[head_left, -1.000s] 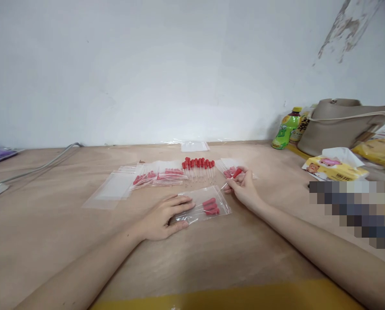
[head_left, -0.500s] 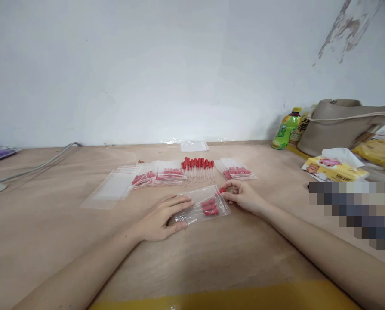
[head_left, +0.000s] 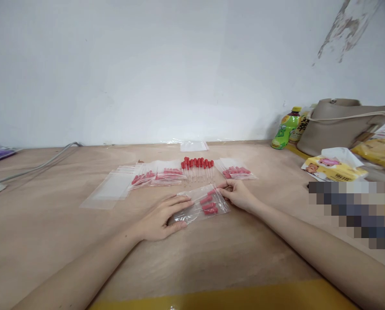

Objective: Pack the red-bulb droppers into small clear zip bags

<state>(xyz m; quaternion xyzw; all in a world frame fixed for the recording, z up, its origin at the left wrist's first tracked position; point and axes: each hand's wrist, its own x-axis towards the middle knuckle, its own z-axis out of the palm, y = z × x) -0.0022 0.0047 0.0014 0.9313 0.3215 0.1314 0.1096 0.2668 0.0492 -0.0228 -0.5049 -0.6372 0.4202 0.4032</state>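
While the left hand [head_left: 161, 217] is lying flat with its fingers spread open, it is pressing down the 9 o'clock end of a clear zip bag [head_left: 192, 211] at the middle of the wooden table [head_left: 211, 258]. The right hand [head_left: 240, 196] is resting at the bag's 3 o'clock end, where the mouth seems to be. Its fingers are curled together against the plastic, but I cannot tell whether they are pinching the bag's lip or the end of a dropper. Several red-bulbed droppers [head_left: 209, 206] are lying inside the bag, bulbs toward the right hand.

Beyond the bag, toward 12 o'clock, a row of loose droppers [head_left: 198, 167] is lying side by side. Filled bags [head_left: 156, 176] are sitting at about 10 o'clock, with empty bags [head_left: 110, 189] farther out toward 9, and one more filled bag [head_left: 235, 172] is lying at 1 o'clock, near the right hand. A green bottle [head_left: 285, 129], a beige handbag [head_left: 337, 125] and a tissue pack [head_left: 336, 168] are standing well apart at 2 o'clock.

Judging by this layout, the step in hand is loading droppers into the held bag. The next move is calling for the left hand to be anchoring the slippery plastic while the right is either fetching another dropper from the row or, if the count is full, running along the zip.
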